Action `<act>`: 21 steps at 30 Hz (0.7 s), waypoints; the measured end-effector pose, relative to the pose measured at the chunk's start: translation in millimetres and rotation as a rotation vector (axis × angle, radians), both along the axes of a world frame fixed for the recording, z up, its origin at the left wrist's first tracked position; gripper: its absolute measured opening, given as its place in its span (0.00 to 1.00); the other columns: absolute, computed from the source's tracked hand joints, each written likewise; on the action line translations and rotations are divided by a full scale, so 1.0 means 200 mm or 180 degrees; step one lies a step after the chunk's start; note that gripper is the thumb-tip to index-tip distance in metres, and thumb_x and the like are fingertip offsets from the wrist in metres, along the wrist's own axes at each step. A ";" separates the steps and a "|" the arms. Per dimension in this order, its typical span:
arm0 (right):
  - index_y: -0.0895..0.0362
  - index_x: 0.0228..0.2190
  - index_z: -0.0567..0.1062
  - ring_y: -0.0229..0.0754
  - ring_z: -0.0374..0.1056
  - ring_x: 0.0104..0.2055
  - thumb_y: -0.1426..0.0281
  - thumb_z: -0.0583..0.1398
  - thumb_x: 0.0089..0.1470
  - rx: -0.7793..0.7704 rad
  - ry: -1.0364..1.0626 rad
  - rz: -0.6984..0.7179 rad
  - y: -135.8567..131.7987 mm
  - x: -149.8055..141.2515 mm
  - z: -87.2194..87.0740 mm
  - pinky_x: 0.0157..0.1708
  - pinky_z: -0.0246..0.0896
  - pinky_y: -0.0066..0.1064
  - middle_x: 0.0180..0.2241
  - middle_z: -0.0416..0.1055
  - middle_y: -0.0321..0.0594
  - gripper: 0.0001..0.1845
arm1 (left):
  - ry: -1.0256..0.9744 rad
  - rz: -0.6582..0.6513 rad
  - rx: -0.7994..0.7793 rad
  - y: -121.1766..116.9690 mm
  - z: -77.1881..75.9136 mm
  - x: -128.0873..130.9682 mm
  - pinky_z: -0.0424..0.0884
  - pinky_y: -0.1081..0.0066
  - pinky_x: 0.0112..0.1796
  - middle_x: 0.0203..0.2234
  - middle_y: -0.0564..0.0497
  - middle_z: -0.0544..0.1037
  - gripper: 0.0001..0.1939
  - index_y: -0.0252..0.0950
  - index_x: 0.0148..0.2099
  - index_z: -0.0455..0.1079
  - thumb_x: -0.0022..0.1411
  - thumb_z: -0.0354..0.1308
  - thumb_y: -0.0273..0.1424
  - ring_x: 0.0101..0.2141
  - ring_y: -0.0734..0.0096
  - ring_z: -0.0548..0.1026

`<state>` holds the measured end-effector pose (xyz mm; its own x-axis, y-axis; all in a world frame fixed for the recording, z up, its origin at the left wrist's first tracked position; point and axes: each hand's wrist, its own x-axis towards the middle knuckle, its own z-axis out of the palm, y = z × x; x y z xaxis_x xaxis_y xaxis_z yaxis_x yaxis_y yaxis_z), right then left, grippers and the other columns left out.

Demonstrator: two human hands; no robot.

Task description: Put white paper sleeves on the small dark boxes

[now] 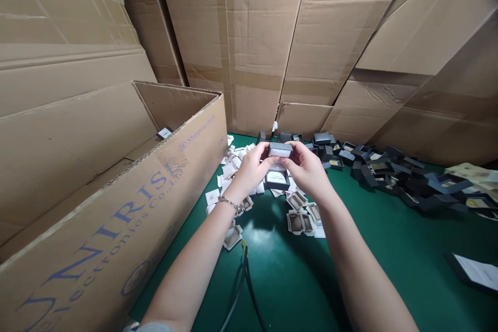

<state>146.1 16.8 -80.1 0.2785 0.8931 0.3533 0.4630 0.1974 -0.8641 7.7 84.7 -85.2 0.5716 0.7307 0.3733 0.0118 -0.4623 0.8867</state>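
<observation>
A small box [280, 151] with a dark top and a pale front side is held level between my two hands. My left hand [252, 167] grips its left end, the thumb along the near lower edge. On the other end, the fingers and thumb of my right hand [307, 167] are closed. Just below and nearer to me is a black box tray [277, 185] with a white printed card in it. Whether the tray touches the held box is hidden by my thumbs. Several pale moulded inserts [298, 222] lie near my wrists.
A large open carton [171, 181] stands at left, a small box [164, 133] inside it. Black box parts [373, 171] are heaped at back right on the green table [373, 249]. A dark cable [245, 280] runs toward me. Cardboard [249, 36] walls the back.
</observation>
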 end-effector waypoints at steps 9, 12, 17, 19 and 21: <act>0.54 0.48 0.70 0.44 0.67 0.46 0.66 0.60 0.50 -0.0145 -0.1027 0.0053 -0.07 0.00 0.09 0.46 0.62 0.36 0.45 0.71 0.41 0.21 | 0.0598 -0.0448 0.0461 0.00 -0.01 -0.01 0.58 0.66 0.56 0.55 0.45 0.66 0.21 0.36 0.59 0.61 0.64 0.46 0.27 0.55 0.64 0.63; 0.53 0.53 0.68 0.43 0.68 0.41 0.71 0.56 0.52 -0.0383 -0.1395 0.0120 -0.08 0.01 0.10 0.42 0.62 0.35 0.42 0.72 0.40 0.25 | 0.0675 -0.0653 0.0026 -0.02 -0.01 0.00 0.65 0.67 0.48 0.54 0.44 0.66 0.30 0.37 0.66 0.49 0.63 0.47 0.30 0.47 0.66 0.69; 0.53 0.41 0.77 0.49 0.69 0.40 0.69 0.56 0.51 -0.1524 -0.1677 -0.0447 -0.10 0.28 0.05 0.39 0.61 0.39 0.40 0.74 0.42 0.16 | 0.0807 -0.0616 -0.0344 -0.03 -0.02 0.00 0.66 0.67 0.45 0.57 0.44 0.62 0.31 0.43 0.68 0.45 0.65 0.45 0.33 0.45 0.66 0.70; 0.55 0.38 0.78 0.52 0.68 0.40 0.72 0.57 0.47 -0.1954 -0.1696 -0.1127 -0.14 0.45 0.02 0.38 0.60 0.40 0.39 0.74 0.46 0.15 | 0.0913 -0.0607 -0.0262 -0.01 -0.03 -0.01 0.61 0.64 0.52 0.59 0.46 0.60 0.26 0.42 0.65 0.55 0.66 0.44 0.34 0.53 0.62 0.65; 0.57 0.36 0.79 0.52 0.68 0.38 0.78 0.58 0.41 -0.2276 -0.1571 -0.1776 -0.20 0.63 -0.01 0.36 0.59 0.40 0.38 0.73 0.50 0.17 | 0.1051 -0.0639 -0.0196 0.01 -0.04 -0.02 0.56 0.63 0.56 0.60 0.47 0.60 0.24 0.41 0.63 0.59 0.66 0.44 0.35 0.58 0.61 0.60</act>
